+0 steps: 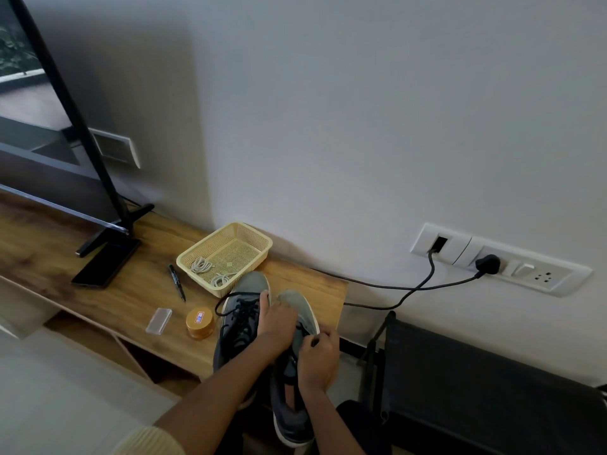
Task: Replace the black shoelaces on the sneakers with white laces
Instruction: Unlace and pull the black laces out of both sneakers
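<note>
Head view: right hand (318, 359) pinches the black lace (304, 330) of the right sneaker (296, 302), lying near-to-far; left hand (276, 320) grips its forefoot.

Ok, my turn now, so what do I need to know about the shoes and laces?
Left hand holds the front of the right-side grey fabric sneaker. Right hand pinches its black shoelace.
The other grey sneaker is laced black too.
Two coiled white laces wait in the cream plastic mesh basket.
Done: nothing swapped yet.
Left: pull out both black laces, then thread in the white ones.
</note>
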A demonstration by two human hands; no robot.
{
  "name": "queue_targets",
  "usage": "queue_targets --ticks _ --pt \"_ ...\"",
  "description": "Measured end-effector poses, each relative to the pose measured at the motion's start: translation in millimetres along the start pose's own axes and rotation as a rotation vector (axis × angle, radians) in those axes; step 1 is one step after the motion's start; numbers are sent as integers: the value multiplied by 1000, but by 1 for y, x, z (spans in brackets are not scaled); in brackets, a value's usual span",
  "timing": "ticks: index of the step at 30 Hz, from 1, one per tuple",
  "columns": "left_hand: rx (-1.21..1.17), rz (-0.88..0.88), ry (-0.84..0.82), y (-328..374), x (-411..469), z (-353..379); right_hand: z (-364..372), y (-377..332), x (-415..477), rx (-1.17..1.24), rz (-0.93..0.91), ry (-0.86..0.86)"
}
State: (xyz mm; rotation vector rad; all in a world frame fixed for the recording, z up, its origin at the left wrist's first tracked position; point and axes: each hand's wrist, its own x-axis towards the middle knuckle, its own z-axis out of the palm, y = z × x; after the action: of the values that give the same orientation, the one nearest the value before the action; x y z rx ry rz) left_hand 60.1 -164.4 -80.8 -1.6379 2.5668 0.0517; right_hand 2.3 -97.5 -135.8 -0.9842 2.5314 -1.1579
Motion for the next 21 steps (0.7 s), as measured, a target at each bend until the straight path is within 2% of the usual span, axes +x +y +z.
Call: queue_targets --ticks 9,12,15,17,21 --pt "-278 73 -38 -31 -2 -16 -7 -3 0 21 61 -60" --pt "-513 32 14 -41 -6 -28 -13 -4 3 60 81 -155" --pt "-888 8 50 -48 -18 -51 -28 -9 11 126 36 -223" --pt "-1085 10 69 -49 -33 -72 -48 -23 14 290 4 -296" --pt "-1426 -4 117 -42 -66 -116 -103 -74 1 656 -41 -631"
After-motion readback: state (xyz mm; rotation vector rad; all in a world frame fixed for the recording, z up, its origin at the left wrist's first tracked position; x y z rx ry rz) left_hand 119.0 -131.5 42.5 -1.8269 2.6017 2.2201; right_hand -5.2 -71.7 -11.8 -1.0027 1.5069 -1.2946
